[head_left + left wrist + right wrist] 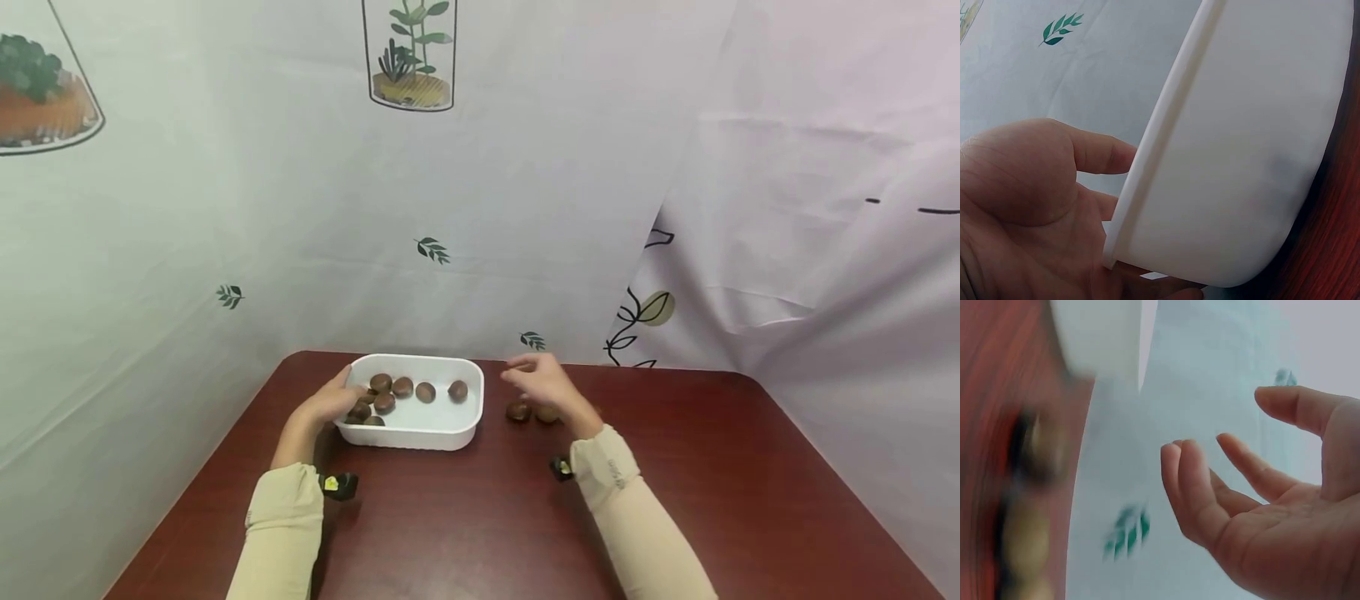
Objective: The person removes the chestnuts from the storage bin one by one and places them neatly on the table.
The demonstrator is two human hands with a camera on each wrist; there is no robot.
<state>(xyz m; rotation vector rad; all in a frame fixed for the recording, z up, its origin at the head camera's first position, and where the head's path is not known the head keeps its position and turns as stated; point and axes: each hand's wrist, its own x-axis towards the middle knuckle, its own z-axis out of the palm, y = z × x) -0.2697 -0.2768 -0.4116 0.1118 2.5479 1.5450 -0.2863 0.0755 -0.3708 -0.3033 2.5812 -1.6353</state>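
A white plastic tub (431, 438) stands on the table with several brown chestnuts (384, 403) in it, most of them toward its left side. My left hand (330, 402) grips the tub's left end, the thumb over the rim (1147, 144) and the other fingers along the outside, partly hidden. To the right of the tub, my right hand (543, 383) is raised over the table with nothing in it, thumb and fingers spread apart. Below it lie more chestnuts (518, 412), blurred in the right wrist view and partly covered by the hand and wrist in the head view.
The dark red wooden table (465, 517) has rounded far corners. Right behind it hangs a pale cloth (525, 208) printed with leaves and plant jars. Dark wrist cameras (341, 486) sit at both cream sleeves (285, 517).
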